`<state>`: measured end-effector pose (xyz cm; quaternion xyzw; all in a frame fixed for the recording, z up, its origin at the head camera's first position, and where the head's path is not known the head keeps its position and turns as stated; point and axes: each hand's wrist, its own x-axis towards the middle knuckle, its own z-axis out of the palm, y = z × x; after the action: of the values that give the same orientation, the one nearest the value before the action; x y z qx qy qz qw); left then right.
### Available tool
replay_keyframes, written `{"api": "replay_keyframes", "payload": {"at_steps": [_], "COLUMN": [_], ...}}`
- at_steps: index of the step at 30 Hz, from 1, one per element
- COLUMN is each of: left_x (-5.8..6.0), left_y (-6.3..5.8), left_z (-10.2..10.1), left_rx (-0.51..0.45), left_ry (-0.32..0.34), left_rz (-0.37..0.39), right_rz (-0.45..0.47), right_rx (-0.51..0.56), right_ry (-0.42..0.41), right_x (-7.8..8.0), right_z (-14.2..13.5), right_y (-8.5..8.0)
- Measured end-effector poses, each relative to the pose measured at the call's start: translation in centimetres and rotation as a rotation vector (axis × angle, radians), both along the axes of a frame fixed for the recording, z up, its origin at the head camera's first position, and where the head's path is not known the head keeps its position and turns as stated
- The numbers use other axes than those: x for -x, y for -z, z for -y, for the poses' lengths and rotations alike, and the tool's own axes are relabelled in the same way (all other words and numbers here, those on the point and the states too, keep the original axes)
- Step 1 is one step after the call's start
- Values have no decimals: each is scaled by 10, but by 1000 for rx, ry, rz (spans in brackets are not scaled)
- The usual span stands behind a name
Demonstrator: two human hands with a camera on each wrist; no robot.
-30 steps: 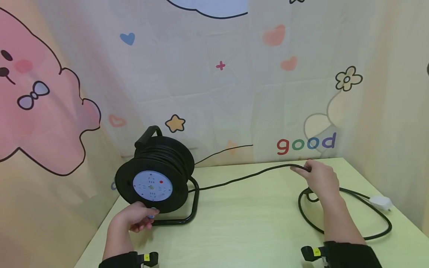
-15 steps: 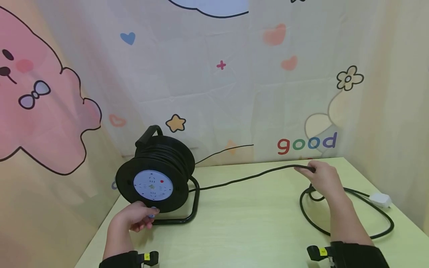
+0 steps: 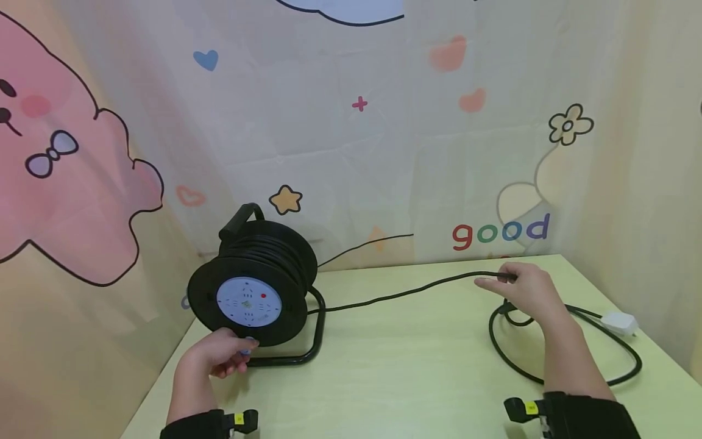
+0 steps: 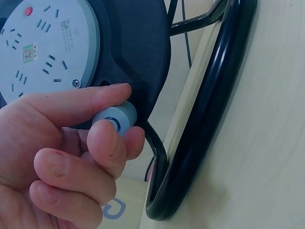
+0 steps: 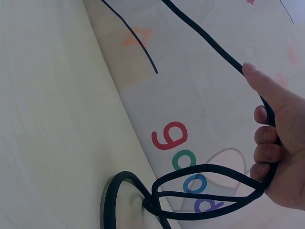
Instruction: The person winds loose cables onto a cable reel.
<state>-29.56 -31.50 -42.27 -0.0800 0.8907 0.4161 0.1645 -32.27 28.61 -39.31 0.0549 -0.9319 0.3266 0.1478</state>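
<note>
A black cable reel (image 3: 248, 268) with a round pale socket panel (image 3: 249, 302) stands on its black tube frame (image 3: 318, 332) at the table's left. At the lower rim of its front disc, my left hand (image 3: 222, 353) pinches a small grey-blue knob (image 4: 125, 116) between thumb and fingers. Over the right part of the table, my right hand (image 3: 529, 292) grips the black cable (image 3: 406, 291), which runs from the reel in a shallow sag. In the right wrist view the fingers (image 5: 267, 152) curl round the cable, and slack loops (image 5: 205, 169) hang below.
On the right of the table (image 3: 395, 378), loose cable coils (image 3: 636, 366) lie near my right forearm, with a white plug (image 3: 620, 323) at the end. A printed curtain (image 3: 384, 152) stands behind the table, and a thin dark line (image 3: 364, 246) shows against it beside the reel.
My right hand has shifted slightly to the right with the cable. My left hand stays at the knob, and the reel looks unmoved.
</note>
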Motion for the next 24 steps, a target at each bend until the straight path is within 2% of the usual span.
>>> {"api": "replay_keyframes", "payload": {"at_steps": [8, 24], "left_x": [-1, -2], "left_y": [0, 0], "left_z": [3, 7], "left_rx": [14, 2], "left_ry": [-5, -6], "left_rz": [-10, -28], "right_rz": [-27, -38], "right_rx": [-3, -38], "right_ry": [-27, -32], "right_x": [-2, -3], "right_z": [-1, 4], "right_y": [0, -1]}}
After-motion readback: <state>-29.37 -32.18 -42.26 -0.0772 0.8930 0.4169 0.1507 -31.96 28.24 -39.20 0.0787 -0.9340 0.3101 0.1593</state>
